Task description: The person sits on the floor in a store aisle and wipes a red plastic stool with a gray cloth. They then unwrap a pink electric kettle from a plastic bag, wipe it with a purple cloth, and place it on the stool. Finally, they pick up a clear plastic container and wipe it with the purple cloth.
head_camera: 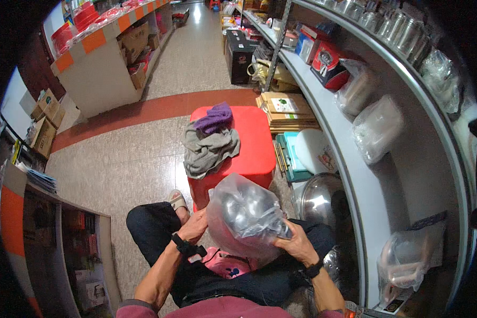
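A clear plastic bag (242, 214) with shiny metal ware inside lies over my lap, between both hands. My left hand (195, 226) holds the bag's left edge; its fingertips are partly hidden behind the plastic. On the other side, my right hand (298, 242) grips the bag around a dark, narrow part of the metal item. Beyond the bag, a red plastic stool (254, 147) carries a grey cloth (210, 149) and a purple cloth (216, 118). A pink pouch (227, 263) rests on my lap below the bag.
Metal shelving (342, 159) with bagged wares curves along the right. Beside the stool stand wooden cutting boards (288, 109), a teal board (292, 153) and a round steel lid or basin (322, 198). A low shelf unit (83, 214) is at the left, a counter (99, 75) farther off.
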Tool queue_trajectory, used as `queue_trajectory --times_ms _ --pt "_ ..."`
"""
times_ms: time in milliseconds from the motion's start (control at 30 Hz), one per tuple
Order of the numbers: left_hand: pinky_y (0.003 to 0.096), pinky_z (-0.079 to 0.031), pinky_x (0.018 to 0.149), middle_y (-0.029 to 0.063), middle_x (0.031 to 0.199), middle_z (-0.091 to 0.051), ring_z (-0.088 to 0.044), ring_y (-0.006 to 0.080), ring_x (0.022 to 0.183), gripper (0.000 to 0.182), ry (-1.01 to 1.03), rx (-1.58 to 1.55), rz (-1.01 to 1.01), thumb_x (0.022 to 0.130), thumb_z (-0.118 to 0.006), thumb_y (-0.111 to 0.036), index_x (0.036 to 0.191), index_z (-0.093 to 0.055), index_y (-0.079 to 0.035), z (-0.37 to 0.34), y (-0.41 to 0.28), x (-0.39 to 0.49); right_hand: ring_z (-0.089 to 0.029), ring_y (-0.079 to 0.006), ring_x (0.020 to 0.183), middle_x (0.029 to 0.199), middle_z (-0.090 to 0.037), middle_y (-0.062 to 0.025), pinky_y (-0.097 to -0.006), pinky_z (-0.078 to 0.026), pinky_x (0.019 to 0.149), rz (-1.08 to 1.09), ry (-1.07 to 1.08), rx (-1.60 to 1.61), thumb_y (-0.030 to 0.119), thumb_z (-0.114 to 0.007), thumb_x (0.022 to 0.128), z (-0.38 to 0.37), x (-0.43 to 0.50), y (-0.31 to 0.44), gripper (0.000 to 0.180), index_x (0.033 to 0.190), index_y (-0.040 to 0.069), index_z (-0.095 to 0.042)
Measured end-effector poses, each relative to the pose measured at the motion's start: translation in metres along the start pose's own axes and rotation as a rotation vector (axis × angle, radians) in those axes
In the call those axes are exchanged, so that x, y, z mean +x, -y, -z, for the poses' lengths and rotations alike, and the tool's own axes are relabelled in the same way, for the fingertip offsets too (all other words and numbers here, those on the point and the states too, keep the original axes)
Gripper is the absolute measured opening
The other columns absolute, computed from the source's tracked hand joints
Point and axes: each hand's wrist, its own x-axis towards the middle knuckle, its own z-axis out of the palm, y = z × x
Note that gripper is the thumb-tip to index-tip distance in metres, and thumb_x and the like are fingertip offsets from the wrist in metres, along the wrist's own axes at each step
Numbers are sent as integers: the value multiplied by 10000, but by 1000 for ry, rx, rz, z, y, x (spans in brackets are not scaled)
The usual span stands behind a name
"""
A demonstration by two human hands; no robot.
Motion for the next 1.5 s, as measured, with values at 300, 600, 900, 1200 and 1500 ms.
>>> queue_trajectory --times_ms 300,600,900,1200,1500 --pt "472 -501 970 52 1272 -567 -573 231 1161 676 -334 -292 223 1029 -447 -668 1414 -467 -112 8 27 -19 -644 -338 1113 1207 -671 -177 -401 -505 974 125 151 -166 298 -861 813 -49 51 -87 576 1247 -8 -637" --pt "546 -505 973 98 1420 -551 -585 262 1241 687 -238 -183 162 1008 -668 -422 1558 -386 -124 28 66 -23 -584 -356 1093 1058 -657 -165 -439 -465 957 302 129 -296 332 -839 811 -86 82 -142 430 1093 48 -682" --pt "441 -567 932 102 1117 -747 -712 294 1019 238 -282 -694 367 987 -642 -183 1167 -710 -43 54 173 20 -603 -386 985 967 -623 -188 -461 -463 891 229 272 -307 372 -847 793 -95 115 -202 466 1042 30 -653" --pt "416 -569 864 59 1069 -748 -710 222 948 199 -412 -672 433 1006 -595 -179 1105 -722 -62 54 217 20 -636 -370 1031 1061 -668 -195 -434 -489 931 128 294 -263 278 -876 758 -109 130 -261 485 1110 12 -673" --pt "440 -568 785 33 971 -699 -670 223 927 85 -576 -585 522 981 -678 -184 1018 -641 -117 38 212 26 -681 -301 1055 1147 -711 -186 -394 -509 947 -139 237 -324 128 -859 723 -113 145 -318 516 1190 1 -679"
